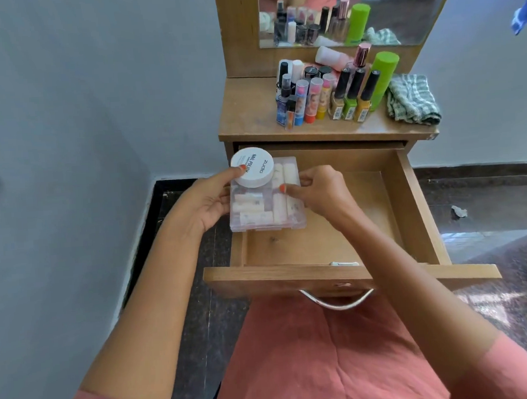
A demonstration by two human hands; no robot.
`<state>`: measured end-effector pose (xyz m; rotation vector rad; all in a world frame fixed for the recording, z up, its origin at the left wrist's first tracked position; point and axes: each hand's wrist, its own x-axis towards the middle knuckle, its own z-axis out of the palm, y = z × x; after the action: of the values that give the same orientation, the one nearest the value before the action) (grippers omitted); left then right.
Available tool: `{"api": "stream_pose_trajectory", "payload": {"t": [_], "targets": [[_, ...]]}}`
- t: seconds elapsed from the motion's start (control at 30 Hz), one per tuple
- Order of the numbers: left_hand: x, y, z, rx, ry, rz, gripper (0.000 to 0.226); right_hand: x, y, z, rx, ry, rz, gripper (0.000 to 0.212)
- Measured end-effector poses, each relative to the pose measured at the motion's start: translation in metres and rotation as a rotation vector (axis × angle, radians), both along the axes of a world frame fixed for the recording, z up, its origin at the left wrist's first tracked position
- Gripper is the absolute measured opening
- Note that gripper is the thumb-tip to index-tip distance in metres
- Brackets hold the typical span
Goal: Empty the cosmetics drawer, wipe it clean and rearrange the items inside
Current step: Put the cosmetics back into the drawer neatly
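The wooden drawer is pulled out and its floor is bare wood. Over its left side I hold a clear plastic box filled with pale tubes. A round white jar labelled nail polish lies on the box's far left corner. My left hand grips the box's left edge, thumb touching the jar. My right hand pinches the box's right edge. Many cosmetics stand on the dresser top: lip balms, nail polish bottles, a perfume, a green can.
A green checked cloth lies crumpled at the right of the dresser top. A mirror stands behind. The drawer's metal handle is near my lap. A grey wall is to the left, dark speckled floor around.
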<state>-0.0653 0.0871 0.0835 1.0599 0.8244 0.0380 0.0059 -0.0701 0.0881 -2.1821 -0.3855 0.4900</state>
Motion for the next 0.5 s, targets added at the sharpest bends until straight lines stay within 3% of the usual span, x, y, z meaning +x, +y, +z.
{"api": "stream_pose_trajectory", "payload": {"t": [0.3, 0.5], "targets": [[0.032, -0.042, -0.019, 0.105, 0.112, -0.088, 0.041, 0.019, -0.026, -0.031, -0.064, 0.068, -0.1, 0.031], [0.048, -0.056, -0.033, 0.403, 0.194, -0.094, 0.042, 0.032, -0.017, -0.046, -0.083, 0.097, -0.117, 0.028]]}}
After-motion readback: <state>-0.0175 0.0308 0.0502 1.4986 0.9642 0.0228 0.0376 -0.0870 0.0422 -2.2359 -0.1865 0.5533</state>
